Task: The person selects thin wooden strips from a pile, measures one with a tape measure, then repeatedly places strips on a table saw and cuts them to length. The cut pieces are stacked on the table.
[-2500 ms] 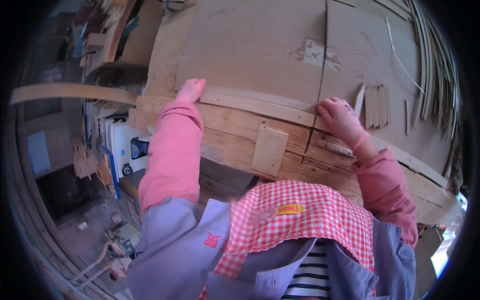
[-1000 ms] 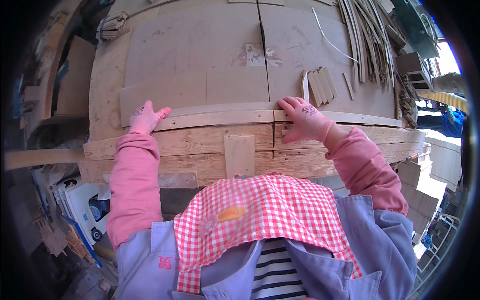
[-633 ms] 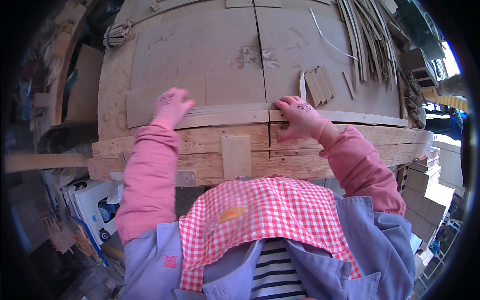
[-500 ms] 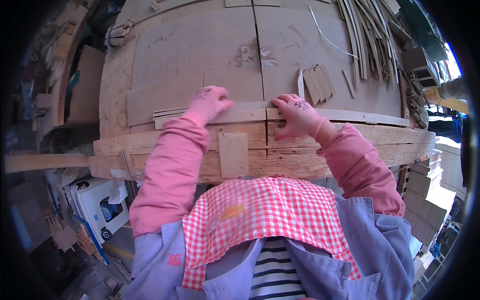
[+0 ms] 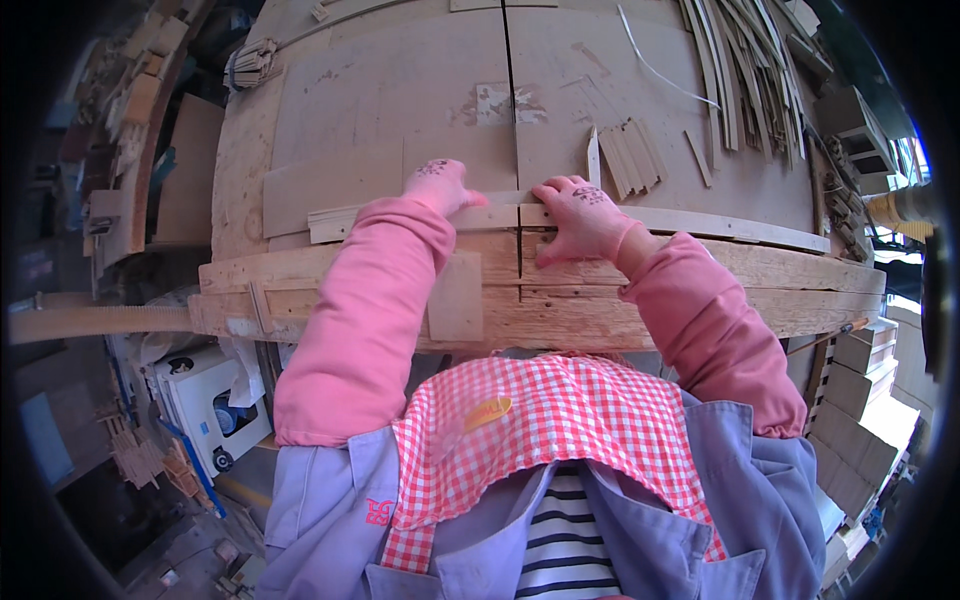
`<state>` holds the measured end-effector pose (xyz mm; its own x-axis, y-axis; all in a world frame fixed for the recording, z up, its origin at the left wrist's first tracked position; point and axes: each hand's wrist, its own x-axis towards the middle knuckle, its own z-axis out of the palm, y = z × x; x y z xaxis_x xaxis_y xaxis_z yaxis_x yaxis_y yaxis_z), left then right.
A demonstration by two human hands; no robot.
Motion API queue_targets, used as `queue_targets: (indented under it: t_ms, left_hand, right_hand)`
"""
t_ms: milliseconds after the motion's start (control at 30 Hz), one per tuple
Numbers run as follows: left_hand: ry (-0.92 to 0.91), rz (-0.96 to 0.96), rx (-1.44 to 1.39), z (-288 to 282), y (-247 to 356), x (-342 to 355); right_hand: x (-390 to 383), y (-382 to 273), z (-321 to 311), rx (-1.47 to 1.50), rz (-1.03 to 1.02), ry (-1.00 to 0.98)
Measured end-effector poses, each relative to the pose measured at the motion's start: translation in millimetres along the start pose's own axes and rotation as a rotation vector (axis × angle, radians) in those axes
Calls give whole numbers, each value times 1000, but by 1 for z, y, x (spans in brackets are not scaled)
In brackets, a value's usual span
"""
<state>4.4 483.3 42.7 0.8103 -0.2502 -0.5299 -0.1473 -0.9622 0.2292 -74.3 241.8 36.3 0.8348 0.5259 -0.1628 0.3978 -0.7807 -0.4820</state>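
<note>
Both my hands wear pink gloves and pink sleeve covers. A pale wooden rail (image 5: 690, 222) runs along the front of the workbench, with a narrow dark slot (image 5: 520, 240) crossing it. Left of the slot, my left hand (image 5: 440, 187) is closed at the far side of the rail, its thumb pointing right; its fingertips are hidden. Thin wooden strips (image 5: 333, 220) lie along the rail's far side and pass under that hand. Right of the slot, my right hand (image 5: 585, 218) grips across the rail, fingers over the far side and thumb at the near side.
Short wooden slats (image 5: 632, 160) lie beyond my right hand, beside an upright pale stick (image 5: 593, 158). Long strips (image 5: 745, 80) are piled at the far right. A tied bundle (image 5: 252, 64) sits far left. A white machine (image 5: 215, 410) stands left below the bench.
My left hand has shifted right, nearer the slot, and slightly away from me. My right hand keeps its place on the rail. The whole view has moved a little.
</note>
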Motion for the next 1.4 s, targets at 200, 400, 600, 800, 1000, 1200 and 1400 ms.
queue_targets:
  t_ms: [200,400,600,800,1000,1200,1400]
  left_hand:
    - [-12,-46,8,0,3,0]
    - [37,-48,10,1,6,-4]
    - [-23,-97,26,-4,11,-5]
    - [7,-87,27,0,8,-2]
    - [107,-31,32,9,1,3]
    - [102,-19,23,10,-1,4]
    - [110,-38,52,10,3,3]
  right_hand:
    - [1,1,1,-2,9,-9]
    - [2,-3,-5,-34,39,-95]
    - [2,-4,-7,-35,48,-123]
    - [2,-5,-7,-36,59,-122]
    - [3,-5,-7,-45,66,-131]
    - [3,-1,-3,-41,58,-127]
    - [0,0,2,-29,28,-32]
